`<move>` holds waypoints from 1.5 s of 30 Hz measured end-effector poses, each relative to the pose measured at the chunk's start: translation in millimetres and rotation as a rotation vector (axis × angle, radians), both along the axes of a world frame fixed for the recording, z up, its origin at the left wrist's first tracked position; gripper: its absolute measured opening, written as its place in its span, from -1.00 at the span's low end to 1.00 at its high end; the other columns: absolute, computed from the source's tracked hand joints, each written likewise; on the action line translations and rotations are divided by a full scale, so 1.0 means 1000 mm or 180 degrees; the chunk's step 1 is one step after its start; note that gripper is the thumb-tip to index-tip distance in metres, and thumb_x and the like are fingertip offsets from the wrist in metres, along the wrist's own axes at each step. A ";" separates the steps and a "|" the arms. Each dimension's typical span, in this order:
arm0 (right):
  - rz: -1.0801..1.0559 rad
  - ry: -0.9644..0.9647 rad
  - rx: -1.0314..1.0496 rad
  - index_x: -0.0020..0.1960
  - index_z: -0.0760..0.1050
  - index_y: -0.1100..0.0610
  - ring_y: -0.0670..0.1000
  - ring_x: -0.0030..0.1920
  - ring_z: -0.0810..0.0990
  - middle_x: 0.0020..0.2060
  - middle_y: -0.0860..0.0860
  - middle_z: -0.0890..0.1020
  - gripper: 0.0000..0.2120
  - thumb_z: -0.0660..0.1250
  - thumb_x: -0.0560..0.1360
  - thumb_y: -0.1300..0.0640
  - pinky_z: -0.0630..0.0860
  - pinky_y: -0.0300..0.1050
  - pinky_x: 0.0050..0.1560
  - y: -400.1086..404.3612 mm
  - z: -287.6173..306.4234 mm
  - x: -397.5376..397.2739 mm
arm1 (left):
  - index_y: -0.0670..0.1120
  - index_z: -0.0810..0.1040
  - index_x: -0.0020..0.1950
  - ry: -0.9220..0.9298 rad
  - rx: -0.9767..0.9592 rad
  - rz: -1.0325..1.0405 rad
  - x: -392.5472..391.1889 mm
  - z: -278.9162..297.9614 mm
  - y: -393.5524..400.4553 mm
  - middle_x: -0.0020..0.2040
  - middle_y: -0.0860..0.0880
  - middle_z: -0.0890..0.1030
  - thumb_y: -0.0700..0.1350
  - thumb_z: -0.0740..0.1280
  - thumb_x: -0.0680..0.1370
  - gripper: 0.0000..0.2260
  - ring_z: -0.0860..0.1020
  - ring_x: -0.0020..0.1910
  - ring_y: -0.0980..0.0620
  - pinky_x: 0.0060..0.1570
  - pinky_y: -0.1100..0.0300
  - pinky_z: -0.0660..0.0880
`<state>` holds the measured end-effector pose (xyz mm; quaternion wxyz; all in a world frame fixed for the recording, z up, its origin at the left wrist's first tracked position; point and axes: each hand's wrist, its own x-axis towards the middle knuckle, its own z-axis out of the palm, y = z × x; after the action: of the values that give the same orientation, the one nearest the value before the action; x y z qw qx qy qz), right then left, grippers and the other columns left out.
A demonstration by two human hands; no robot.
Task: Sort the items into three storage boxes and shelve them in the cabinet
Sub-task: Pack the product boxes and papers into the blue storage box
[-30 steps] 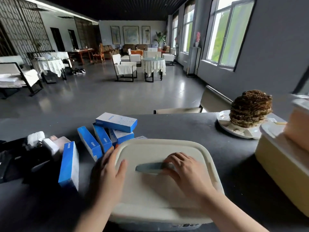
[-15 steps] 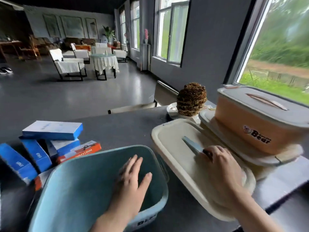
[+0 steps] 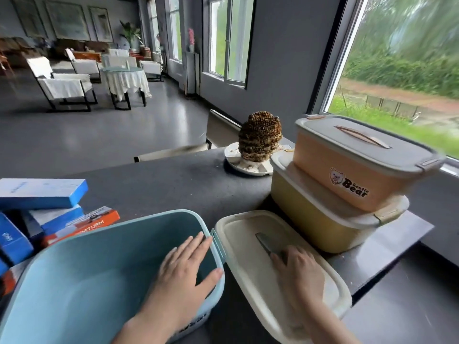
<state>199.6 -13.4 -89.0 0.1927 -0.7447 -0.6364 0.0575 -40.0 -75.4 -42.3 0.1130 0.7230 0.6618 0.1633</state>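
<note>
An open light-blue storage box (image 3: 82, 274) stands on the dark table in front of me. My left hand (image 3: 183, 269) lies flat with straight fingers over its right rim, thumb outside the wall. To its right lies the cream lid (image 3: 248, 244), tilted, and my right hand (image 3: 298, 271) grips its grey handle (image 3: 264, 242). Behind the lid a yellow box (image 3: 313, 219) carries an orange box (image 3: 352, 170) with a grey lid. Blue cartons (image 3: 42, 193) and an orange carton (image 3: 94, 222) are piled at the left.
A brown honeycomb nest (image 3: 260, 137) sits on a white plate (image 3: 248, 166) at the table's far edge. A chair back (image 3: 171, 152) stands behind the table. A large window (image 3: 407, 58) is at the right, with a raised ledge (image 3: 387, 247) under the stacked boxes.
The lid was on the blue box a second ago; my right hand has lifted it off and carried it to the right. My left hand stays on the box rim.
</note>
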 end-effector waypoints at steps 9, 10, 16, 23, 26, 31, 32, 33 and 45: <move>0.0045 -0.0362 -0.0211 0.08 0.45 0.01 0.02 0.19 0.42 0.11 -0.06 0.54 -0.69 0.15 0.56 -0.19 0.40 -0.09 0.05 0.009 -0.026 -0.016 | 0.33 -0.07 0.49 -0.0301 -0.0141 0.0161 0.001 0.000 -0.003 0.55 0.17 -0.06 0.51 -0.12 0.34 -0.27 -0.09 0.52 0.15 0.45 0.20 -0.09; 0.0051 -0.0335 -0.0196 0.09 0.45 0.00 0.02 0.19 0.42 0.11 -0.07 0.54 -0.70 0.15 0.55 -0.19 0.40 -0.09 0.04 0.009 -0.027 -0.016 | 0.32 -0.06 0.49 -0.0303 -0.0125 0.0163 0.001 0.000 -0.003 0.55 0.15 -0.05 0.45 -0.04 0.42 -0.34 -0.09 0.52 0.14 0.45 0.19 -0.09; 0.0144 -0.0080 -0.0045 0.15 0.46 -0.04 0.02 0.16 0.43 0.10 -0.09 0.55 -0.72 0.19 0.55 -0.17 0.41 -0.10 0.03 0.008 -0.019 -0.018 | 0.30 -0.01 0.49 -0.0375 0.0001 0.0196 0.002 0.000 -0.002 0.55 0.14 -0.02 0.37 0.06 0.50 -0.41 -0.05 0.52 0.13 0.46 0.18 -0.06; 0.1461 0.2213 0.0230 0.32 0.43 -0.11 -0.20 0.24 0.46 0.22 -0.24 0.51 -0.55 0.23 0.49 -0.23 0.43 -0.10 0.26 -0.013 0.029 -0.083 | 0.04 0.51 0.31 -0.0362 0.0946 0.0977 -0.021 0.009 -0.016 0.35 0.09 0.47 0.23 0.08 0.44 -0.46 0.47 0.27 0.04 0.27 0.16 0.36; 0.1908 0.1934 0.0165 0.44 0.28 -0.06 -0.16 0.35 0.36 0.34 -0.21 0.39 -0.37 0.27 0.45 -0.27 0.28 -0.18 0.34 -0.017 0.021 -0.103 | 0.01 0.58 0.23 -0.0260 0.1133 0.1670 -0.065 0.009 -0.041 0.29 0.04 0.53 0.21 0.11 0.43 -0.49 0.50 0.22 -0.01 0.21 0.12 0.42; 0.1968 0.1429 0.0177 0.34 0.44 0.26 0.23 0.21 0.56 0.24 0.17 0.57 0.02 0.19 0.23 -0.55 0.44 0.13 0.22 0.008 0.006 -0.125 | -0.19 0.58 0.23 -0.0307 0.1165 0.2792 -0.148 0.003 -0.098 0.26 -0.19 0.54 0.14 0.15 0.37 -0.41 0.40 0.25 -0.06 0.23 0.10 0.23; 0.1999 0.1384 0.0140 0.33 0.45 0.28 0.23 0.19 0.57 0.21 0.19 0.58 -0.08 0.31 0.24 -0.40 0.44 0.05 0.21 0.015 0.005 -0.129 | -0.19 0.56 0.26 -0.0424 0.1143 0.2951 -0.156 -0.001 -0.107 0.31 -0.19 0.51 0.18 0.14 0.34 -0.36 0.39 0.29 -0.06 0.26 0.13 0.23; 0.2038 0.1365 0.0095 0.31 0.46 0.31 0.21 0.16 0.59 0.19 0.21 0.59 -0.19 0.37 0.25 -0.22 0.43 -0.08 0.17 0.019 0.006 -0.133 | -0.18 0.52 0.31 -0.0625 0.1150 0.3111 -0.158 -0.005 -0.115 0.37 -0.15 0.45 0.22 0.13 0.32 -0.29 0.37 0.35 -0.04 0.31 0.18 0.21; 0.2938 0.1102 0.0739 0.18 0.49 0.47 0.16 0.15 0.49 0.09 0.35 0.60 -0.07 0.02 0.47 -0.42 0.16 -0.29 0.40 0.032 0.022 -0.160 | -0.02 0.37 0.44 -0.1097 0.1052 0.3416 -0.152 -0.009 -0.130 0.42 0.11 0.37 -0.04 0.32 0.55 -0.54 0.30 0.38 0.19 0.36 0.35 0.12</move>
<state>39.1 18.5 -67.3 0.3313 -0.3390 -0.8602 0.1882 -192.2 -205.1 -51.2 0.0062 0.2579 0.8731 0.4138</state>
